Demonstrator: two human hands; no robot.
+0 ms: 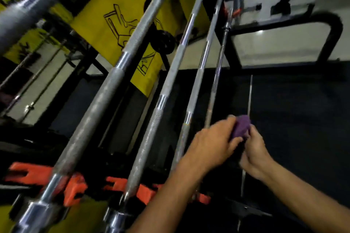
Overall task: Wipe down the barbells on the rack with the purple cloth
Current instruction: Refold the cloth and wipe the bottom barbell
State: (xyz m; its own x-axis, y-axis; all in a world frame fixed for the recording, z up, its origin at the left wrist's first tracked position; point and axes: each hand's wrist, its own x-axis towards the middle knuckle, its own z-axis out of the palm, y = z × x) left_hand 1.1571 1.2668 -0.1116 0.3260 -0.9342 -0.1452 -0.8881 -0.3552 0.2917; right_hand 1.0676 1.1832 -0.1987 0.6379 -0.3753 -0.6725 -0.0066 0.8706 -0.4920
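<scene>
Several steel barbells lean side by side across the view, among them a thick one (98, 104), a middle one (161, 98) and a thin one (214, 89) at the right. A bunched purple cloth (241, 126) sits just right of the thin bar's lower part. My left hand (212, 145) holds the cloth from the left, its fingers curled over it. My right hand (254, 155) holds the cloth from below and the right. The lower end of the thin bar is hidden behind my left hand.
Orange rack brackets (73, 187) hold the bars' lower ends. A yellow banner (117, 24) hangs behind the bars. A black tubular frame (337, 30) stands at the upper right, over dark floor mats (303, 119). Another thick bar (28, 7) crosses the upper left.
</scene>
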